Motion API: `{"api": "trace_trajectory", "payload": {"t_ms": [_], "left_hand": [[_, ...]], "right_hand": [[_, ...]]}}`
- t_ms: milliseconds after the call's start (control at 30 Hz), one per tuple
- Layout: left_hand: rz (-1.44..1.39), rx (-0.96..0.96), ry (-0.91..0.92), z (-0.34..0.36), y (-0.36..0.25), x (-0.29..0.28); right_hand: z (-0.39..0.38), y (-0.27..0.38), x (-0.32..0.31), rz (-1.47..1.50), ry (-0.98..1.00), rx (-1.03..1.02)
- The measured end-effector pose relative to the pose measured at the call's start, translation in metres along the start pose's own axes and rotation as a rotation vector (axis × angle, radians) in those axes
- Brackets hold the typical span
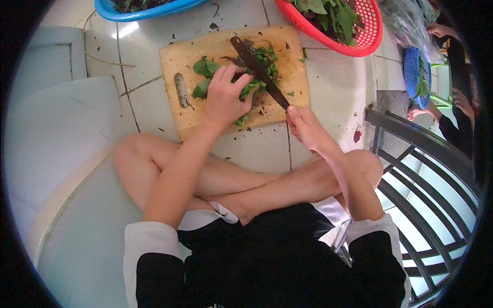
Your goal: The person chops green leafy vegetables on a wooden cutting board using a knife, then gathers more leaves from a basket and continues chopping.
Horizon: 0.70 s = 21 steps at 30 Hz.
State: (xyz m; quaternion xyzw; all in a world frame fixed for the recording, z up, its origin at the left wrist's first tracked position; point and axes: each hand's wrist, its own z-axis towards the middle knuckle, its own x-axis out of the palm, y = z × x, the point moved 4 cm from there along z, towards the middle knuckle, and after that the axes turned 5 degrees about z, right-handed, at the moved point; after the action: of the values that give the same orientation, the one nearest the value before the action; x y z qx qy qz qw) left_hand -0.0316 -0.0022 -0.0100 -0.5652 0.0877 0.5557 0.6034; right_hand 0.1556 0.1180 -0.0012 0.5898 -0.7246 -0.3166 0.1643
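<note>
The right hand (306,126) grips a long, dark knife (257,69). The left hand (227,98) curls around green leaves (205,68), some chopped small, on a yellow wooden board (194,121). The board lies on a pale tile floor (334,92) near a red basket (371,32); a black rail (413,132) stands to the right. Letters on the black shirt (287,262) are cut off.

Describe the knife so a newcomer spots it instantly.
On the tiled floor lies a wooden cutting board. Slanting across it, over chopped greens, is the knife, held in the person's right hand. Its long dark blade stands out from the green leaves.
</note>
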Motion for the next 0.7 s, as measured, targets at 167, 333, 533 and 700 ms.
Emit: {"api": "trace_trajectory", "payload": {"t_ms": [167,333,533,700], "left_hand": [[-0.027,0.031,-0.015,0.005,-0.009,-0.001],[-0.004,0.031,0.003,0.006,-0.006,-0.008],[-0.016,0.036,0.009,0.006,-0.003,-0.002],[-0.050,0.038,-0.016,0.004,-0.002,-0.001]], "right_hand": [[0.013,0.002,0.005,-0.018,-0.117,-0.147],[0.031,0.035,0.016,-0.340,-0.203,-0.206],[0.027,0.019,0.012,-0.323,-0.227,-0.174],[0.004,0.009,0.011,-0.289,-0.190,-0.069]]}}
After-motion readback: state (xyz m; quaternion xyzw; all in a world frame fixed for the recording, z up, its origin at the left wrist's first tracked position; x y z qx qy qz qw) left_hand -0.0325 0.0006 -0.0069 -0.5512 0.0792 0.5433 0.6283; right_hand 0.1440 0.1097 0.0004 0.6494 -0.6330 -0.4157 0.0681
